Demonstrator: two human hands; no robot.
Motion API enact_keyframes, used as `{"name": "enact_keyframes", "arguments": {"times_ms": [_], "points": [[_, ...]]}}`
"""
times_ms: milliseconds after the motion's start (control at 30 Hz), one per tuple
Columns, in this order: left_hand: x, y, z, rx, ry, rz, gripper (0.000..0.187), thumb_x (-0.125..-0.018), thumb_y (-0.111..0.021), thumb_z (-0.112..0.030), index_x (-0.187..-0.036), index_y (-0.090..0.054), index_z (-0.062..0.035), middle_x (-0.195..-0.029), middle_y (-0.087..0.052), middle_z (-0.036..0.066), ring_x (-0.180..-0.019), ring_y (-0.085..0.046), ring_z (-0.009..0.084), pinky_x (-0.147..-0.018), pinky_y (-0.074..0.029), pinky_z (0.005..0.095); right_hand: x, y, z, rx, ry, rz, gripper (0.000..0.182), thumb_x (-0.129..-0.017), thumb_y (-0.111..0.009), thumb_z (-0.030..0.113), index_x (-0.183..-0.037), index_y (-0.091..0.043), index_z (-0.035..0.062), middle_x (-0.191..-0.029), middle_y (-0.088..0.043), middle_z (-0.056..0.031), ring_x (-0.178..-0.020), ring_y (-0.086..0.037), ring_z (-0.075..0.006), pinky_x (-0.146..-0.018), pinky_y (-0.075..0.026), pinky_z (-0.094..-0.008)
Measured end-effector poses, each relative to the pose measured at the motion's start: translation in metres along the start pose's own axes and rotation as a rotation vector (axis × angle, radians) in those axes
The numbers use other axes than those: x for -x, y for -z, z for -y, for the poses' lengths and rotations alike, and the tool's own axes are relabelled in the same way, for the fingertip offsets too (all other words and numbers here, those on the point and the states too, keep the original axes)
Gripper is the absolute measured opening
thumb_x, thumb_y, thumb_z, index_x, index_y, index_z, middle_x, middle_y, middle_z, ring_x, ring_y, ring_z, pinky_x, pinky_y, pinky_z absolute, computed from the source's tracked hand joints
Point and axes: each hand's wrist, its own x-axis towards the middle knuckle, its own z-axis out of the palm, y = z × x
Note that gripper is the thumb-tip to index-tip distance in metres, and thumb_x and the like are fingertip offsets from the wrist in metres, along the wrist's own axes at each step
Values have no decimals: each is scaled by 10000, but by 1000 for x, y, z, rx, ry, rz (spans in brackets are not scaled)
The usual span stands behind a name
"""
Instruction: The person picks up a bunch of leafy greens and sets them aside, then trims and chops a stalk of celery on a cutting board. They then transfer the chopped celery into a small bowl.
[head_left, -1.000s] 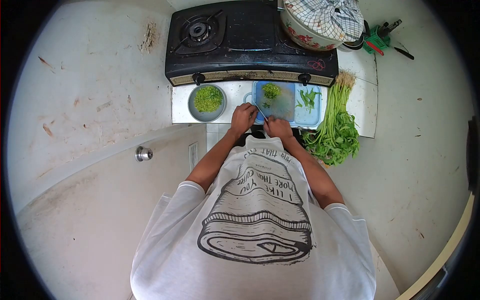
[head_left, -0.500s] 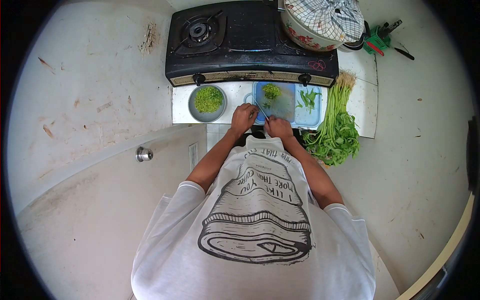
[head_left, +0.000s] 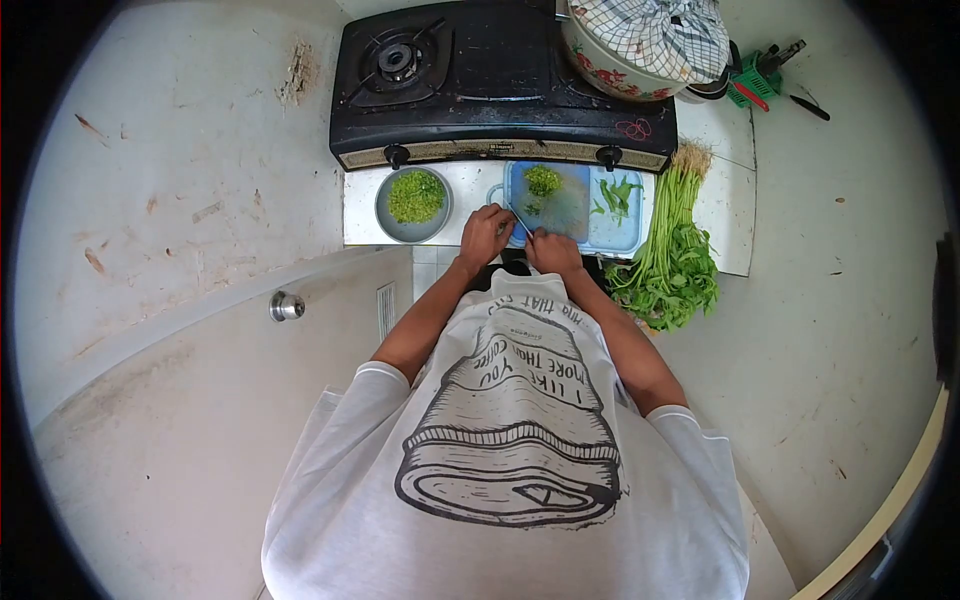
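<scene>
My right hand (head_left: 554, 252) is closed around the handle of a knife (head_left: 521, 222), whose thin blade slants up and left over the near left part of a blue cutting board (head_left: 612, 236). At the board's left edge, close to the blade tip, my left hand (head_left: 485, 234) has its fingers curled together. Whatever they pinch is too small and covered to make out. A small heap of chopped greens (head_left: 542, 180) lies at the back of the board, with a few bits nearer the knife. Loose green leaves (head_left: 618, 197) rest in the right section.
Left of the board stands a grey bowl (head_left: 382, 222) of chopped greens (head_left: 415, 196). A bunch of leafy stalks with roots (head_left: 668, 250) lies to the right, overhanging the counter edge. Behind are a black gas stove (head_left: 500, 115), a cloth-covered pot (head_left: 625, 80) and a green utensil basket (head_left: 748, 82).
My right hand and the knife have shifted slightly up and left, closer to my left hand. Everything else looks the same.
</scene>
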Motion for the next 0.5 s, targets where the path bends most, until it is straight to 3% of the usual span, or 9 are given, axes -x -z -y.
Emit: {"name": "enact_keyframes", "arguments": {"times_ms": [233, 500], "points": [[4, 1, -2, 10, 50, 13, 122, -870, -729, -124, -971, -769, -69, -965, -716, 87, -945, -671, 312, -854, -534, 424, 2, -2, -2, 12, -13, -10, 430, -1012, -537, 396, -987, -671, -12, -792, -724, -265, -741, -734, -451, -694, -597, -554], [2, 2, -2, 23, 73, 31, 119, -866, -736, -120, -961, -755, -51, -960, -717, 99, -939, -672, 326, -853, -532, 427, 5, 1, -1, 19, 2, -7, 437, -1017, -537, 400, -977, -665, -16, -744, -712, -264, -710, -730, -452, -678, -596, -557]]}}
